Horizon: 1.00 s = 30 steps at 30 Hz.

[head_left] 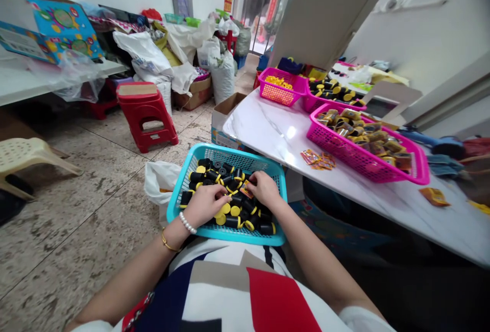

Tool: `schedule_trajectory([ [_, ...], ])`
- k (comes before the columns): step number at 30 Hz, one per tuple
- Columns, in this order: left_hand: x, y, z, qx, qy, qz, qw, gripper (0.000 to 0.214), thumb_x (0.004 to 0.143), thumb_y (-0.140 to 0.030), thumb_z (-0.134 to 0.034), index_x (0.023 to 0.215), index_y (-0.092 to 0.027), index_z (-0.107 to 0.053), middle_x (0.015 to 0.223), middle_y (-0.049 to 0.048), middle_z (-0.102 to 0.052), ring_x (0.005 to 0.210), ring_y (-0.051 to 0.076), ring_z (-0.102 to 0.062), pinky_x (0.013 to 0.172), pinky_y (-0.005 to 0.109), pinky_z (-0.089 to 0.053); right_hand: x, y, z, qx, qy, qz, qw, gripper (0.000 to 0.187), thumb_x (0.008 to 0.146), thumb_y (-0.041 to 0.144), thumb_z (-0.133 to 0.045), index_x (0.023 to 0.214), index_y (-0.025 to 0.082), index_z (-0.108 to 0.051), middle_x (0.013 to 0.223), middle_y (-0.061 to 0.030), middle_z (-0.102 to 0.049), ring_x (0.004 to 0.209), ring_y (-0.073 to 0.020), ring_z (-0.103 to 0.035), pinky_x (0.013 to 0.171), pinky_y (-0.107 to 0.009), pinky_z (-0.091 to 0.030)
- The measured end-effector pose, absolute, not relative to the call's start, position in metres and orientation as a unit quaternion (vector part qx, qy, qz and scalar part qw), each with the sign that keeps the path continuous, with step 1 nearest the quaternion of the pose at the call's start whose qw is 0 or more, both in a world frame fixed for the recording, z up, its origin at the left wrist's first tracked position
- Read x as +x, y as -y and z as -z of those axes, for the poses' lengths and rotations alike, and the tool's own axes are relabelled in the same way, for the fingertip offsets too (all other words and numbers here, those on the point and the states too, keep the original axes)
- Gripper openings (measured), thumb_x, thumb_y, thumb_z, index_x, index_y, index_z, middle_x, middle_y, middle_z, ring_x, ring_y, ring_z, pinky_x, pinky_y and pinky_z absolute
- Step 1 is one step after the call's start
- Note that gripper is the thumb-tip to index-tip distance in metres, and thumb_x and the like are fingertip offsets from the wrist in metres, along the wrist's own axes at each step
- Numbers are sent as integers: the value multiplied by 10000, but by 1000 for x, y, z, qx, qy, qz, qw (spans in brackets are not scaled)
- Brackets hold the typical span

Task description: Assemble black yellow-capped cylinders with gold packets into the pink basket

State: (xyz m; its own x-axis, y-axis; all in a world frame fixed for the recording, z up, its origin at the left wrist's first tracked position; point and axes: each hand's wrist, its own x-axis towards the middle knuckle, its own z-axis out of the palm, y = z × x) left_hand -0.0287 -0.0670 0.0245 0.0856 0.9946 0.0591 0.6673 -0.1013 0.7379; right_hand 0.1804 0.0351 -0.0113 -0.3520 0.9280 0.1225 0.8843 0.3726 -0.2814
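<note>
A turquoise plastic basket [284, 179] rests at my lap, holding many small black cylinders with yellow ends [233, 221] and loose yellow round caps [235, 210]. My right hand [264, 189] is over the basket's right half, its fingers closed on a small orange printed piece [246, 189], like a label or sleeve. Over the left half is my left hand [206, 203], wearing a pearl bracelet. Its fingers are bent together among the black cylinders, and what lies under the fingertips is hidden.
On the white table [268, 133] at right stands a pink basket [367, 163] of wrapped yellow-brown pieces. Orange printed pieces [318, 159] lie beside it. Further back is a pink basket [281, 95] with small yellow parts. A red stool [147, 112] and filled sacks [222, 77] stand on the floor.
</note>
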Motion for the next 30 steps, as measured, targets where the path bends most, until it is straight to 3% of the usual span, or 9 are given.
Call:
schedule_trajectory([
  [9,-32,68,-21,666,-609,-318,292,238,839,-382,-563,860,-190,-702,755,26,-713,665,154,-625,642,251,-427,180,-24,11,-543,822,-84,147,231,693,377,-738,789,189,-645,846,-75,-636,860,-226,-562,748,-293,-395],
  [13,-32,68,-19,659,-614,-320,293,232,811,-388,-600,854,-185,-704,726,24,-705,640,154,-616,631,253,-429,184,-29,14,-567,800,-104,168,221,725,321,-698,888,185,-635,842,-43,-672,757,-183,-591,647,-257,-403],
  [16,-32,69,-19,651,-617,-326,300,205,798,-362,-615,843,-182,-703,732,24,-709,635,151,-616,626,250,-434,186,-33,13,-571,793,-128,172,83,772,272,-640,763,193,-663,732,-14,-687,670,-154,-606,615,-237,-405],
  [19,-32,69,-19,646,-616,-331,305,192,787,-348,-625,842,-180,-701,739,23,-714,627,147,-614,620,249,-437,187,-34,11,-564,795,-138,173,149,801,282,-610,719,208,-711,709,-20,-704,664,-163,-622,623,-250,-413],
  [22,-32,70,-21,644,-613,-342,305,192,784,-349,-629,835,-180,-702,744,23,-717,615,144,-610,610,248,-437,188,-32,4,-551,804,-136,179,196,829,285,-578,760,220,-750,813,-41,-721,750,-176,-638,687,-261,-435],
  [26,-31,73,-32,630,-607,-371,313,191,795,-347,-615,808,-179,-706,723,24,-712,614,142,-605,604,243,-436,192,-26,-8,-552,782,-141,254,242,850,289,-538,835,194,-761,955,-82,-698,878,-201,-624,809,-299,-442],
  [30,-25,78,-43,566,-580,-436,391,236,810,-389,-595,797,-175,-694,701,23,-687,617,143,-599,556,225,-444,188,-12,-22,-549,733,-243,320,245,816,371,-590,799,177,-739,761,-43,-700,705,-182,-627,663,-276,-466],
])
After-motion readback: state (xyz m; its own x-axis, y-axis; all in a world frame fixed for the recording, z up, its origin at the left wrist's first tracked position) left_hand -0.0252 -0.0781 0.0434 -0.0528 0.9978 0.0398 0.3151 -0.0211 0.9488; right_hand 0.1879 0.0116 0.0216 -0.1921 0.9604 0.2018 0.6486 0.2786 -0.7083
